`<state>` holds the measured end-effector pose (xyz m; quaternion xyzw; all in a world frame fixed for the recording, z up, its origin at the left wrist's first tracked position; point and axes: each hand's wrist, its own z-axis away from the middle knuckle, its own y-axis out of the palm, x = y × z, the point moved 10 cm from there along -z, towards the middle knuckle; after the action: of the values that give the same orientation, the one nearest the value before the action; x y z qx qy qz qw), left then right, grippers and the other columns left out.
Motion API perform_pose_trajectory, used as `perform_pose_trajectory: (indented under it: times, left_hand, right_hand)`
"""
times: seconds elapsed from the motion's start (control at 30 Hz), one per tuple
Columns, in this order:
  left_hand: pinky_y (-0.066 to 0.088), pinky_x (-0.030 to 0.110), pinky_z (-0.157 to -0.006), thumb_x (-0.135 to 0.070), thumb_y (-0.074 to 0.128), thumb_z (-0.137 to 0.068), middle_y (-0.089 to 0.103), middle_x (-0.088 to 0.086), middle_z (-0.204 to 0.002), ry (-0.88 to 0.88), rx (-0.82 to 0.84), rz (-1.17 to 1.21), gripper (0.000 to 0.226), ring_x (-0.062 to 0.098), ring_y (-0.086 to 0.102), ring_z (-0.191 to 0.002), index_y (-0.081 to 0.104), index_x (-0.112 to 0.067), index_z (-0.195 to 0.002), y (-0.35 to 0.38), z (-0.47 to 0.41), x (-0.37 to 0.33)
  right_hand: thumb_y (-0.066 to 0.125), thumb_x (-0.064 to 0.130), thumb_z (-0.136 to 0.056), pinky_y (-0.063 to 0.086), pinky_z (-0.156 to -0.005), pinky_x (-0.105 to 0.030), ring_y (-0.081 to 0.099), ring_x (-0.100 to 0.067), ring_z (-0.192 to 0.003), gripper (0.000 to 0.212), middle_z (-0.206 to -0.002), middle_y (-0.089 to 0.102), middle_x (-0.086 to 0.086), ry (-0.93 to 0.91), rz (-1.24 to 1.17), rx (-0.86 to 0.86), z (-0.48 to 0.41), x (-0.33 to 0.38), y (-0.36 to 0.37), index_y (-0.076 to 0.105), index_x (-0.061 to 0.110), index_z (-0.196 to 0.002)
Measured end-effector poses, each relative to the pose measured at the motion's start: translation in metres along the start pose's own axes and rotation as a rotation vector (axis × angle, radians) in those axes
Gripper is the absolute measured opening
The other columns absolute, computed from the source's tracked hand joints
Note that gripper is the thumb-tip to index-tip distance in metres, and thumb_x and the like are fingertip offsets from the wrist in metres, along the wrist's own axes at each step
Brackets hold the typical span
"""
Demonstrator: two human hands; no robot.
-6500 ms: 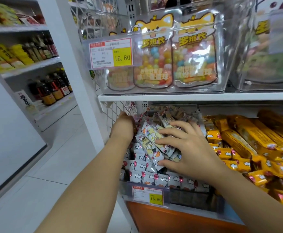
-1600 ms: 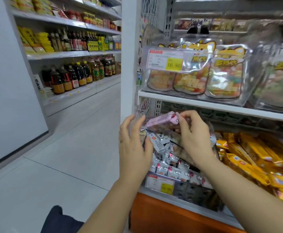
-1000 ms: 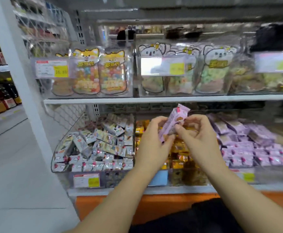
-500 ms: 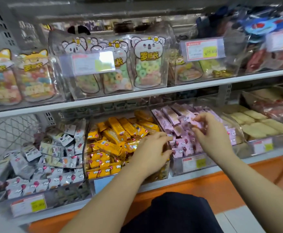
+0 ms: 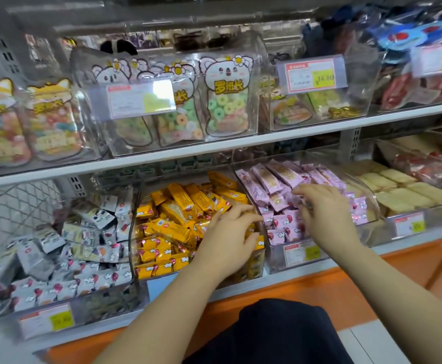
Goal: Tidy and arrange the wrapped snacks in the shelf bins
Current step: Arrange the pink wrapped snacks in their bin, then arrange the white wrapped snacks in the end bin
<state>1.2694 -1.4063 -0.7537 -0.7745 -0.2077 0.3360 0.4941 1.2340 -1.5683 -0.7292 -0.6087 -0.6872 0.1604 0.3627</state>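
Clear bins line the lower shelf. Pink wrapped snacks [image 5: 272, 179] fill the bin right of centre. My right hand [image 5: 325, 216] lies palm down on this pile with fingers spread, holding nothing. To the left is a bin of yellow wrapped snacks [image 5: 180, 208]. My left hand [image 5: 230, 240] hovers at that bin's front right corner, by the clear divider, with loosely curled fingers and nothing in them. At far left, grey-white wrapped snacks [image 5: 83, 248] lie jumbled in a third bin.
A bin of pale yellow snack bars [image 5: 409, 190] stands at the right, with red-wrapped goods behind it. The upper shelf [image 5: 293, 135] carries clear boxes of bagged gummy candy with price tags. An orange base panel [image 5: 306, 287] runs below. My dark-clothed knee [image 5: 267, 334] is at the bottom.
A pink snack was lifted from the grey-white bin, carried right in both hands and laid among the pink ones. My right hand now lies empty on them; the view swung right.
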Motion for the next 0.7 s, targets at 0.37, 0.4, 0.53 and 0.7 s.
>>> perform_pose_trajectory:
  times: [0.37,0.4,0.53,0.7]
  left_hand:
    - [0.027,0.042,-0.111,-0.027,0.050,-0.095,0.050,-0.011,-0.130,-0.076,-0.169,-0.027,0.030,0.009,0.043,-0.124,0.059,-0.029,-0.124,-0.077,0.058,0.073]
    - [0.029,0.042,-0.110,-0.026,0.051,-0.094,0.052,-0.012,-0.128,-0.086,-0.189,-0.030,0.029,0.009,0.043,-0.122,0.060,-0.029,-0.122,-0.086,0.067,0.083]
    - [0.027,0.040,-0.112,-0.026,0.050,-0.095,0.052,-0.015,-0.126,-0.189,-0.262,-0.070,0.028,0.005,0.041,-0.118,0.060,-0.031,-0.121,-0.120,0.108,0.130]
    - [0.031,0.039,-0.107,-0.023,0.052,-0.094,0.056,-0.012,-0.120,-0.295,-0.335,-0.135,0.025,0.010,0.047,-0.113,0.063,-0.028,-0.116,-0.157,0.155,0.187]
  right_hand:
    - [0.067,0.006,-0.078,0.048,-0.087,-0.049,0.062,-0.027,-0.099,0.030,-0.103,0.069,-0.001,-0.160,-0.264,0.149,-0.002,0.161,0.040,0.068,0.019,-0.105]
    - [0.067,0.007,-0.080,0.048,-0.088,-0.048,0.061,-0.026,-0.100,0.029,-0.105,0.069,-0.001,-0.173,-0.278,0.171,-0.001,0.177,0.046,0.068,0.019,-0.107]
    - [0.063,0.015,-0.086,0.044,-0.095,-0.044,0.057,-0.022,-0.106,0.028,-0.111,0.067,0.002,-0.233,-0.318,0.273,0.003,0.241,0.070,0.066,0.022,-0.112]
    - [0.063,0.015,-0.086,0.043,-0.094,-0.042,0.057,-0.025,-0.107,0.028,-0.110,0.067,-0.001,-0.311,-0.353,0.363,0.008,0.309,0.101,0.065,0.021,-0.113]
